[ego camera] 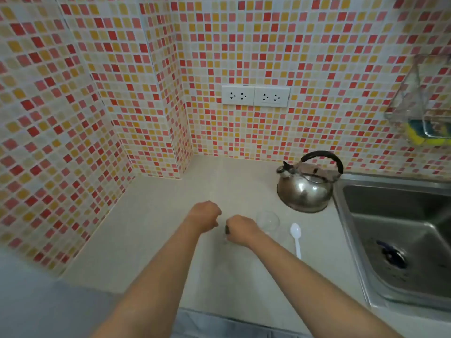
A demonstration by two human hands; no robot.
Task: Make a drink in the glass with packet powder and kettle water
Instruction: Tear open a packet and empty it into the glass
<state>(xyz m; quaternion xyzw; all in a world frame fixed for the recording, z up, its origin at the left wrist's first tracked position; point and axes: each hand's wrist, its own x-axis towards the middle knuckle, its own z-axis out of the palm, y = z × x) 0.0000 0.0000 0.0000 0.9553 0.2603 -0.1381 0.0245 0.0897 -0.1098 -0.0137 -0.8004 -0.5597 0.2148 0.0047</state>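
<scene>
Steel kettle [305, 189] at 1 o'clock of glass [267, 221]; right hand [240, 230] pinching dark packet [227, 230], lettering unreadable; left hand [204, 214] curled, contents indiscernible.

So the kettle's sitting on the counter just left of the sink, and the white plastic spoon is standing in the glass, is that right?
Not quite. The kettle does sit on the counter just left of the sink, but the white plastic spoon is not in the glass; the head view shows it lying flat on the counter to the right of the glass.
</scene>
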